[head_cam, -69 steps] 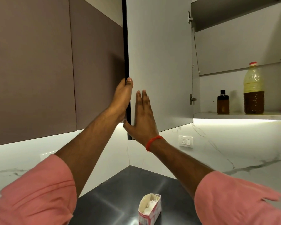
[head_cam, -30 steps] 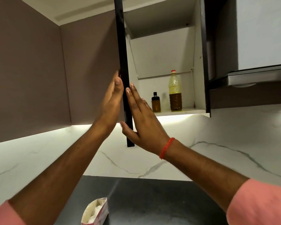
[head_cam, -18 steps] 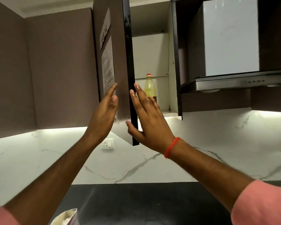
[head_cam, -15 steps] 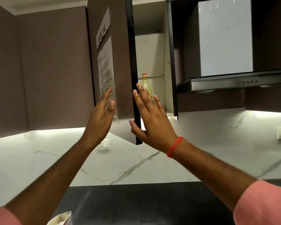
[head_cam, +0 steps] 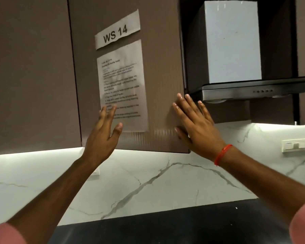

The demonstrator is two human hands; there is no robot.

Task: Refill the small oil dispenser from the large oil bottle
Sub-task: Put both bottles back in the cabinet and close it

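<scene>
Both hands are spread: the right hand lies flat against the door edge, nearer than the left hand.

The cabinet door covers whatever stands behind it. The printed sheet taped below its "WS 14" label is too blurred to read, and the left hand hides its lower corner. Right of the door, the range hood is cut off by the frame's edge.
</scene>
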